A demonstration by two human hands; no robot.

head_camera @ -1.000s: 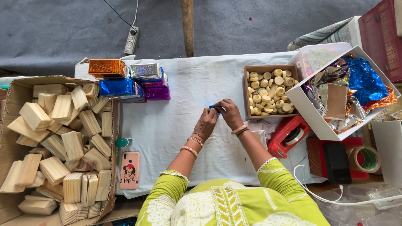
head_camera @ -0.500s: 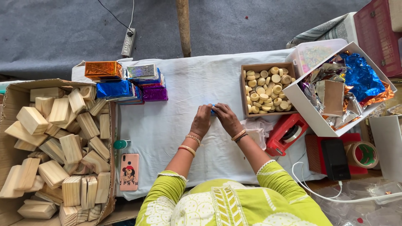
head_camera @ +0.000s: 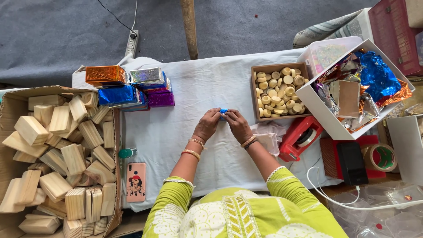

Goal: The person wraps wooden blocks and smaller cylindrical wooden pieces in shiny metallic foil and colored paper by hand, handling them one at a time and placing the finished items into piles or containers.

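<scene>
Left hand [head_camera: 207, 125] and right hand [head_camera: 238, 125] together pinching a small blue foil-wrapped piece [head_camera: 224, 111], just left of the brown cardboard box of pale wooden discs [head_camera: 254, 88], on white cloth [head_camera: 198, 88]

Foil-wrapped rectangular packages [head_camera: 132, 86] are seen stacked at the far left of the white cloth: one orange [head_camera: 105, 75], one silver [head_camera: 146, 75], one blue [head_camera: 116, 94], one purple [head_camera: 161, 99]. All lie close together, touching.

A large open cardboard carton [head_camera: 13, 99], brown, is noted at the left edge, filled with pale wooden blocks.

A small brown cardboard tray [head_camera: 255, 94], rectangular and open-topped, stands right of centre, filled with round pale discs.

A white open box [head_camera: 324, 114] is set just beside that tray, tilted, holding crumpled blue, silver and orange foil.

A translucent plastic tub [head_camera: 328, 50] with a white rim is seen behind the white box.

No lit screen is seen.
</scene>
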